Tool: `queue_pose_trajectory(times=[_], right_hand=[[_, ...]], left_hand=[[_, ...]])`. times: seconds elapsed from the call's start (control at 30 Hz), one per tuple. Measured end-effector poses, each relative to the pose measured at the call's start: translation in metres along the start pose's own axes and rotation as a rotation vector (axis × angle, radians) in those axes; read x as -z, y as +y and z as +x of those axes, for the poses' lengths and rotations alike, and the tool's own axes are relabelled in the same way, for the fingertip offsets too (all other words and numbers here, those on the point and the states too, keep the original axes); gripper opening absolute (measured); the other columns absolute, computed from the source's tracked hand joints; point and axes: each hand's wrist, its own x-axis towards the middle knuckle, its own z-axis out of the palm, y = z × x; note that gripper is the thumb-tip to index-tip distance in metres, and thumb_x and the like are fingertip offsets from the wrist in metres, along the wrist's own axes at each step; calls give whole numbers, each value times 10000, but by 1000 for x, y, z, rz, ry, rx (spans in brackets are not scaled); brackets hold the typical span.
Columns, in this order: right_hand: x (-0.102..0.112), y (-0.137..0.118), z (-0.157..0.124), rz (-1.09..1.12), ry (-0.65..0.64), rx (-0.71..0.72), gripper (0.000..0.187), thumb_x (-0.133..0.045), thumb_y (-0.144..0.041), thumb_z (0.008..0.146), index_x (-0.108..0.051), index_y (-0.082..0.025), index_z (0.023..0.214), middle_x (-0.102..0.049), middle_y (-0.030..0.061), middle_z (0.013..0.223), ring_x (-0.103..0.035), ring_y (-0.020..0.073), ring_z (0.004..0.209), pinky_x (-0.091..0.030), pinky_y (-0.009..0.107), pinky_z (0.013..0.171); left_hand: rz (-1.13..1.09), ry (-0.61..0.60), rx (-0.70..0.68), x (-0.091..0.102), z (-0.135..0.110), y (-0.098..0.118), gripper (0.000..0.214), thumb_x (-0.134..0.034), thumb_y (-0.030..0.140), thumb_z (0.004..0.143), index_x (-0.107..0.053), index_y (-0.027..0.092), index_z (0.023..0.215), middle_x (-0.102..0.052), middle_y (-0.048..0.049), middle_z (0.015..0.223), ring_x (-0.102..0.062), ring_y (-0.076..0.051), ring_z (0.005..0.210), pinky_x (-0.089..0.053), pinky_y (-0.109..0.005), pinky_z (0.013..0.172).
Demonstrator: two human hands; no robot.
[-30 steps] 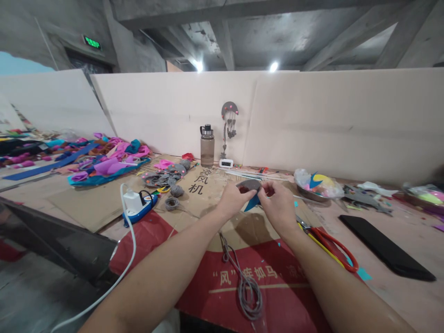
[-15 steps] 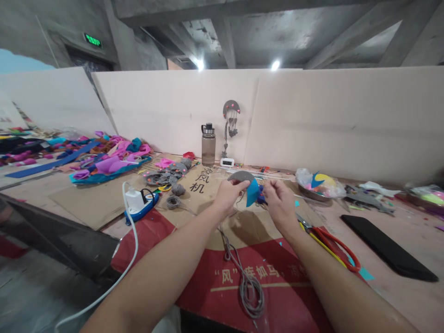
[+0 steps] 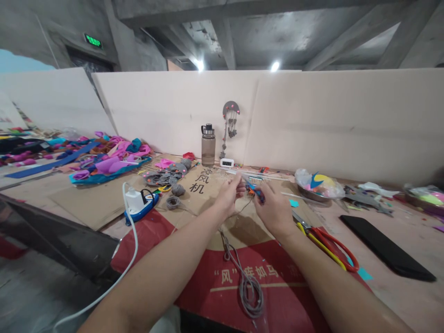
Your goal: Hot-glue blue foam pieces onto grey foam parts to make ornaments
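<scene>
My left hand (image 3: 229,195) is closed above the cardboard, fingers bent around a grey felt piece (image 3: 244,177) that shows only as a thin edge. A bit of bright blue lies beside it. My right hand (image 3: 274,206) grips a small dark blue tool (image 3: 259,195) with an orange part near its front; its exact kind is partly hidden by the fingers. The tool's front is close to the left fingertips. A grey cord runs below the hands to a loose coil (image 3: 251,298) on the red printed part of the cardboard (image 3: 222,307).
Red-handled scissors (image 3: 333,247) and a black phone (image 3: 385,245) lie at right. A bottle (image 3: 208,145) and small clock (image 3: 226,163) stand at the back. At left are a power strip (image 3: 142,208), grey yarn (image 3: 178,189) and a felt pile (image 3: 114,157). A bowl (image 3: 314,195) sits back right.
The grey felt crescent and its blue piece have turned from face-on to nearly edge-on. My right hand has moved left and now holds the dark blue tool.
</scene>
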Motion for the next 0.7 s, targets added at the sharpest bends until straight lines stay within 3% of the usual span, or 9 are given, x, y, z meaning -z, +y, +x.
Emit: queue_pose_trajectory(times=[0.1, 0.2, 0.3, 0.43, 0.7], right_hand=[[1, -3, -2, -82, -73, 96, 155, -517, -215, 873, -638, -233, 967, -654, 85, 1000, -594, 216, 790, -382, 308, 616], [1, -6, 0, 101, -63, 117, 152, -545, -290, 902, -639, -239, 1009, -644, 77, 1004, -599, 218, 884, -439, 315, 711], [3, -7, 4, 341, -1, 3, 193, -538, -373, 919, -642, -225, 988, -623, 72, 982, -586, 203, 893, -465, 332, 787], [0, -2, 8, 437, 74, -207, 272, -544, -429, 898, -646, -200, 1003, -607, 81, 968, -566, 209, 870, -460, 350, 765], [-8, 3, 8, 724, -76, -424, 240, -576, -422, 820, -639, -190, 824, -638, 29, 774, -552, 178, 714, -423, 311, 674]], left_hand=[[-138, -122, -43, -3, -2, 4, 367, -716, 485, 759, -645, 141, 865, -662, -42, 777, -591, -112, 660, -474, -241, 632], [-142, -165, -70, -3, -2, 7, 221, -759, 295, 723, -662, 123, 824, -678, -43, 788, -606, -114, 690, -487, -246, 691], [-147, -141, -57, 1, 1, 9, 138, -719, 218, 736, -674, 118, 820, -681, -44, 771, -614, -123, 703, -480, -258, 715], [-155, -150, -20, 2, 4, 9, 143, -705, 219, 755, -672, 122, 854, -678, -44, 768, -613, -123, 686, -477, -271, 714], [-131, -223, 82, -3, -2, 10, 198, -676, 317, 811, -643, 123, 837, -657, -35, 736, -572, -104, 627, -494, -257, 655]])
